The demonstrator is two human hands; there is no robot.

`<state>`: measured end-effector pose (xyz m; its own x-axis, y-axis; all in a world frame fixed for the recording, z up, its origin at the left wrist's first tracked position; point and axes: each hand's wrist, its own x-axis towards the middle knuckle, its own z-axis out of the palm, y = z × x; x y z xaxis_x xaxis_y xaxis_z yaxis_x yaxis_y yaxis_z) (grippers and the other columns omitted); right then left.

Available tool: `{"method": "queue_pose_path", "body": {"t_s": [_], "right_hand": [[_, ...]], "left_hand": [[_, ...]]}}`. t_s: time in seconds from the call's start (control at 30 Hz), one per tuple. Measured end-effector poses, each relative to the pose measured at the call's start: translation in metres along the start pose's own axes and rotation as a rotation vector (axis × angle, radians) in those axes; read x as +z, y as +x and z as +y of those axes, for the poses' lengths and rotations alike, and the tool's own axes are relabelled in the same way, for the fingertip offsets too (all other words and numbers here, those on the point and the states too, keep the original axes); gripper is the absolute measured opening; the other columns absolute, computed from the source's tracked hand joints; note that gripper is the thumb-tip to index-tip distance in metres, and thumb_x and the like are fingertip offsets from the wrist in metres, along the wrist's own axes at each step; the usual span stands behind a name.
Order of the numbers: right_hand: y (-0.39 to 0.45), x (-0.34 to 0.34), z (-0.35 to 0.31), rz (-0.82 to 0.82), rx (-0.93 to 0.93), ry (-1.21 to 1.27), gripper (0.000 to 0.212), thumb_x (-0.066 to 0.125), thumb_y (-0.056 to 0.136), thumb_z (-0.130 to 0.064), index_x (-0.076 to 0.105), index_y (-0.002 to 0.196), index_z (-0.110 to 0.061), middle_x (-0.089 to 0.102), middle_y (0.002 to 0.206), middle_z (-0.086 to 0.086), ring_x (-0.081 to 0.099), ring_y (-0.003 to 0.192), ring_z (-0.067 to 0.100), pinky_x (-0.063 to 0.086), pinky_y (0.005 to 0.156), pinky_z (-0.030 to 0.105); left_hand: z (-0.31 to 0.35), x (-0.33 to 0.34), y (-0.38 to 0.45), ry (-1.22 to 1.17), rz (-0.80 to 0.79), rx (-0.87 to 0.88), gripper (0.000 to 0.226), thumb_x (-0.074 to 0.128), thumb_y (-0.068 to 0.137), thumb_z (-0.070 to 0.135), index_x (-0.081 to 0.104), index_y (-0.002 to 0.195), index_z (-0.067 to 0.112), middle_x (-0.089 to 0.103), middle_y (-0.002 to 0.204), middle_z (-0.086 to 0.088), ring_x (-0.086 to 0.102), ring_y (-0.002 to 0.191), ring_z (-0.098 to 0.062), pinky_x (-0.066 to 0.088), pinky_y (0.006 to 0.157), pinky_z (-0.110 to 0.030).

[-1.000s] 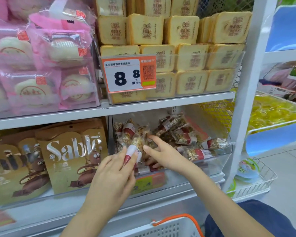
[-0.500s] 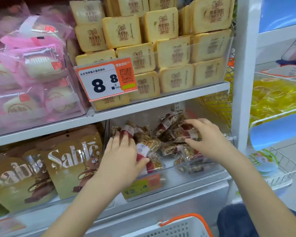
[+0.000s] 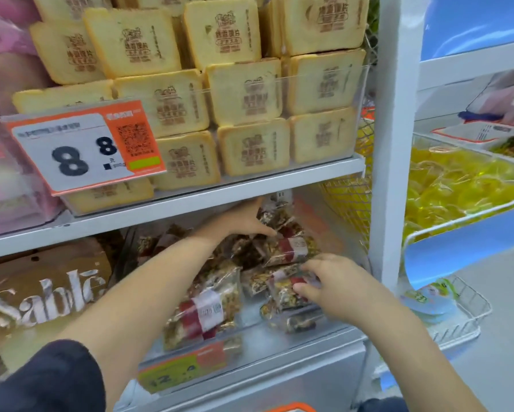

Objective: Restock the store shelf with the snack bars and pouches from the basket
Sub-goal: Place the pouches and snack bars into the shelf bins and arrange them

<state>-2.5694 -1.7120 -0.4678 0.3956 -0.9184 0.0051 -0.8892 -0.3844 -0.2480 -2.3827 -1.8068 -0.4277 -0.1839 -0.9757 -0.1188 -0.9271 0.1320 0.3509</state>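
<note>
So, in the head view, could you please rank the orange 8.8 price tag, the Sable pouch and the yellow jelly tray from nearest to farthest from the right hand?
From the right hand:
1. Yellow jelly tray, up to its right.
2. Sable pouch, far left, same shelf level.
3. Orange 8.8 price tag, upper left, on the shelf above.

A shop: stocked shelves [image 3: 208, 200] with a price tag [image 3: 83, 153].

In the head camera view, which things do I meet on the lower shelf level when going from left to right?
Sablé pouches → snack bars in the clear bin → right hand → white upright post → wire basket.
</note>
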Motion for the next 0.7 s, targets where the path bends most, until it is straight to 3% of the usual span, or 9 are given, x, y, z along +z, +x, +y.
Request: {"method": "queue_pose_path", "body": {"t_s": [0.13,0.23,0.33,0.43,0.47,0.53,0.63,0.7], "right_hand": [[0.024,-0.014,0.013,-0.132,0.065,0.271,0.044,0.044,0.096,-0.049,0.056,0.128,-0.021,0.058,0.127,0.003,0.053,0.114,0.021,0.044,0.091,0.031],[0.033,-0.017,0.012,-0.158,0.075,0.329,0.046,0.047,0.096,-0.044,0.047,0.137,-0.022,0.053,0.134,0.004,0.051,0.119,0.021,0.043,0.094,0.030],[0.035,-0.020,0.011,-0.028,0.068,0.386,0.042,0.052,0.094,-0.037,0.047,0.132,-0.021,0.055,0.127,0.004,0.054,0.108,0.021,0.044,0.084,0.028],[0.032,-0.027,0.012,0.145,0.043,0.431,0.045,0.056,0.092,-0.035,0.042,0.131,-0.019,0.050,0.129,0.008,0.051,0.112,0.025,0.043,0.088,0.031],[0.031,-0.028,0.013,0.184,0.036,0.464,0.049,0.057,0.092,-0.034,0.039,0.134,-0.019,0.047,0.131,0.009,0.049,0.115,0.024,0.041,0.089,0.031],[0.027,-0.031,0.014,0.212,0.031,0.555,0.060,0.059,0.091,-0.036,0.029,0.140,-0.021,0.041,0.138,0.009,0.045,0.117,0.022,0.038,0.090,0.030],[0.021,-0.032,0.013,0.222,0.039,0.632,0.074,0.058,0.090,-0.044,0.015,0.148,-0.030,0.029,0.149,0.006,0.035,0.133,0.024,0.034,0.101,0.033],[0.015,-0.031,0.006,0.258,0.028,0.558,0.069,0.054,0.092,-0.045,0.012,0.147,-0.039,0.030,0.149,0.005,0.039,0.131,0.027,0.038,0.098,0.037]], "left_hand": [[0.004,0.007,0.030,-0.037,-0.018,-0.073,0.092,0.073,0.080,0.038,0.016,0.148,0.014,0.026,0.154,-0.004,0.033,0.137,-0.022,0.031,0.098,-0.023],[0.002,0.006,0.039,0.023,-0.134,-0.135,0.089,0.071,0.079,0.045,0.025,0.147,0.014,0.029,0.152,-0.002,0.034,0.136,-0.022,0.031,0.101,-0.026],[-0.010,0.005,0.041,-0.009,-0.258,-0.188,0.086,0.069,0.073,0.060,0.038,0.141,0.019,0.038,0.147,0.001,0.041,0.130,-0.021,0.035,0.101,-0.026],[-0.014,0.004,0.034,-0.104,-0.274,-0.167,0.104,0.067,0.069,0.066,0.020,0.150,0.021,0.022,0.156,0.001,0.027,0.140,-0.021,0.025,0.114,-0.031],[-0.011,0.003,0.027,-0.140,-0.267,-0.128,0.100,0.066,0.076,0.058,0.013,0.152,0.020,0.015,0.158,0.001,0.020,0.143,-0.020,0.021,0.113,-0.028],[-0.001,0.002,0.011,-0.172,-0.188,-0.032,0.092,0.066,0.082,0.045,0.011,0.151,0.019,0.021,0.153,0.004,0.026,0.138,-0.016,0.026,0.104,-0.021],[0.014,0.006,-0.024,-0.210,-0.051,0.057,0.099,0.072,0.071,0.056,0.016,0.147,0.025,0.035,0.141,0.013,0.040,0.125,-0.008,0.039,0.098,-0.024],[0.018,0.012,-0.045,-0.202,-0.031,0.081,0.094,0.075,0.067,0.059,0.024,0.138,0.024,0.046,0.130,0.011,0.050,0.112,-0.007,0.046,0.086,-0.024]]}}
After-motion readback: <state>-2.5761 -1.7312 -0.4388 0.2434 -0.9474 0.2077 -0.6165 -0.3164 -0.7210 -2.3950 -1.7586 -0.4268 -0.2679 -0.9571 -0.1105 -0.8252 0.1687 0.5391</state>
